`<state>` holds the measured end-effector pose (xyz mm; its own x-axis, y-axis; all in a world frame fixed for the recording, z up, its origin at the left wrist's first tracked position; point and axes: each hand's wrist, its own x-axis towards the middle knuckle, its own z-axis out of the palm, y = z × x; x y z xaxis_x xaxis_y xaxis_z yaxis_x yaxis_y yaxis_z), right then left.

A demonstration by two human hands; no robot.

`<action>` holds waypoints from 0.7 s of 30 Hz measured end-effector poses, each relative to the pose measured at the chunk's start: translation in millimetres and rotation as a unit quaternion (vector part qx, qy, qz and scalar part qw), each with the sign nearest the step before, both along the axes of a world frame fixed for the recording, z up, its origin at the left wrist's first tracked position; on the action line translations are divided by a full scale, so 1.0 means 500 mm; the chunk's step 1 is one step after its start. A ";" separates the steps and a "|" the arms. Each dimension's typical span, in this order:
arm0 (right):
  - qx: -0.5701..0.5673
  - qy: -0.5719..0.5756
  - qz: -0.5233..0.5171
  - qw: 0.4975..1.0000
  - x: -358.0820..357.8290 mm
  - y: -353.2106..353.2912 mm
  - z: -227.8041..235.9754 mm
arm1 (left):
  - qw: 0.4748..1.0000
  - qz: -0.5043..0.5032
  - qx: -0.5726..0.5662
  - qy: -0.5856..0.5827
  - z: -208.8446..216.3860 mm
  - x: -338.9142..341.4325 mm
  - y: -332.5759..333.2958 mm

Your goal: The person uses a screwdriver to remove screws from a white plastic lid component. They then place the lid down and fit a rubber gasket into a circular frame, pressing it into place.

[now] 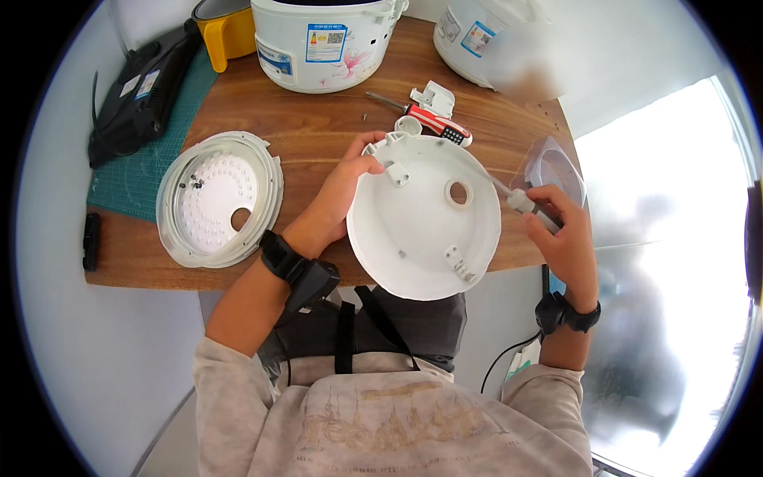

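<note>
A round white plastic lid shell (405, 230), its hollow inner side facing up, is tilted over the front edge of the table. My left hand (338, 187) grips its left rim, the thumb on top beside a small bracket. In my right hand (563, 226) is a screwdriver (520, 200) with a pale, partly grey handle; its thin shaft points up and left over the lid's right rim. Whether its tip touches the lid I cannot tell. The shell has a round hole right of its middle and a small metal-looking hinge piece (458, 262) low on the right.
A ribbed inner lid (218, 199) with small dark screws lies at left. Behind stand a white rice cooker body (322, 48), a yellow jug (226, 36) and another white appliance (477, 36). Nearer lie a red-black screwdriver (433, 119), a white plastic part (435, 97) and a clear part (554, 171).
</note>
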<state>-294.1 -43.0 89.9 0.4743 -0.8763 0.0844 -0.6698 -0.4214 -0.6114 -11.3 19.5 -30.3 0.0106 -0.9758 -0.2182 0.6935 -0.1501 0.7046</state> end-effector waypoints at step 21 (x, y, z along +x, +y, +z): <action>-0.087 0.128 -0.002 0.988 -0.025 -0.099 -0.171 | 0.998 -0.039 0.031 0.038 -0.009 0.015 -0.006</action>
<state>-306.6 -92.5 4.5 0.4971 -0.8604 0.1125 -0.7941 -0.5033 -0.3407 -3.9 16.4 -35.0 -0.0845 -0.9574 -0.2761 0.7286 -0.2484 0.6383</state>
